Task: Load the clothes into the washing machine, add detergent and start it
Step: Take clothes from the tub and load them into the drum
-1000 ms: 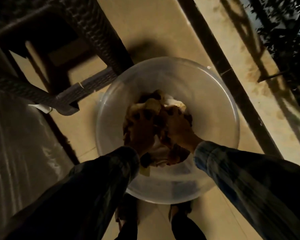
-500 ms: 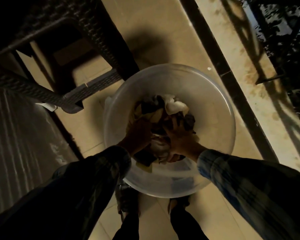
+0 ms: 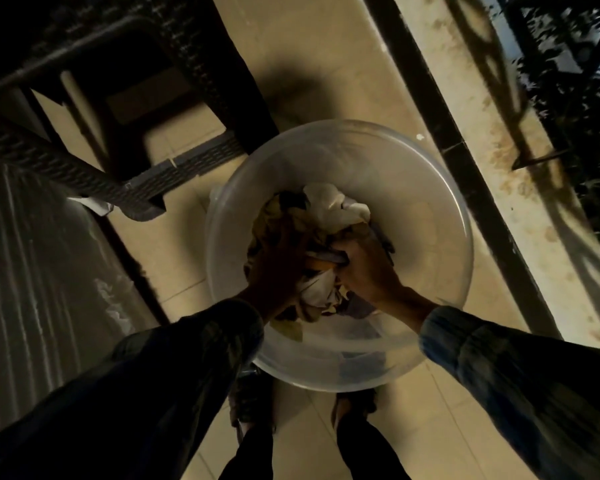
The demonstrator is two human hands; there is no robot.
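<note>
A round translucent plastic basin (image 3: 426, 188) stands on the tiled floor just ahead of my feet. Inside it lies a bundle of clothes (image 3: 329, 209), white, yellow and dark pieces crumpled together. My left hand (image 3: 278, 268) is closed on the left side of the bundle, in deep shadow. On the right side, my right hand (image 3: 368, 268) is closed around a fold of the same clothes. Both arms wear dark plaid sleeves. No washing machine or detergent is in view.
A dark wicker chair or stool (image 3: 146, 188) stands at the upper left, one leg close to the basin's rim. A dim ribbed surface (image 3: 32, 289) fills the left. A dark floor strip (image 3: 465, 188) runs diagonally on the right, with a railing and foliage (image 3: 575, 98) beyond.
Both hands have dug deeper into the bundle and closed tighter on it; a white piece now shows at the top. The view has drifted slightly.
</note>
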